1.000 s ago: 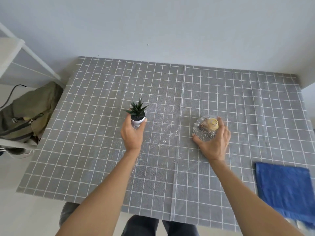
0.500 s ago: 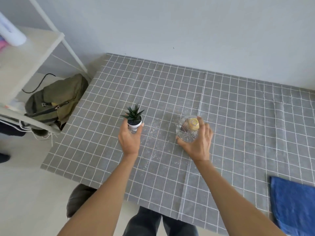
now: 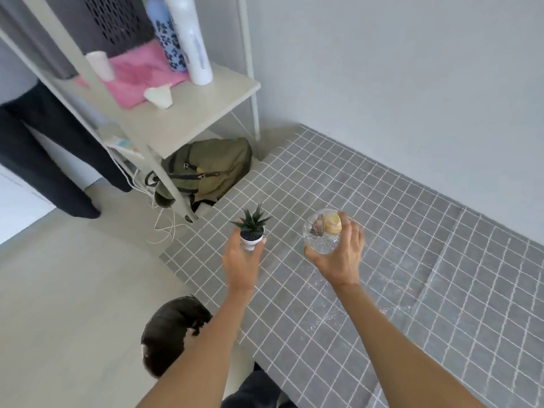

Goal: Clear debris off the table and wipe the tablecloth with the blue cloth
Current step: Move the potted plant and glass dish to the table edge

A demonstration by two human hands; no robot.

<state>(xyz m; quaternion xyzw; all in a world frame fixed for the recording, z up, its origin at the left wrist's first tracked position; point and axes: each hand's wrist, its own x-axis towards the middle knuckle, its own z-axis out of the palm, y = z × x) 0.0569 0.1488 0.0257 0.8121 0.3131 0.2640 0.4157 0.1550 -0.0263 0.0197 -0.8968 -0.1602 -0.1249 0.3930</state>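
Observation:
My left hand grips a small white pot with a spiky green succulent, lifted above the table's left corner. My right hand holds a clear glass bowl with a yellowish round thing and a brown one inside, also raised off the table. Below them lies the grey checked tablecloth, sprinkled with fine white crumbs in a band across its middle. The blue cloth is out of view.
A white shelf unit stands left of the table with a pink towel, two bottles and small white cups on it. An olive backpack sits under it. Someone's dark-trousered legs stand far left. A dark round stool is by my legs.
Both hands have lifted the plant and the bowl off the table and carried them left towards the shelf. My view swung left, and the blue cloth dropped out of it.

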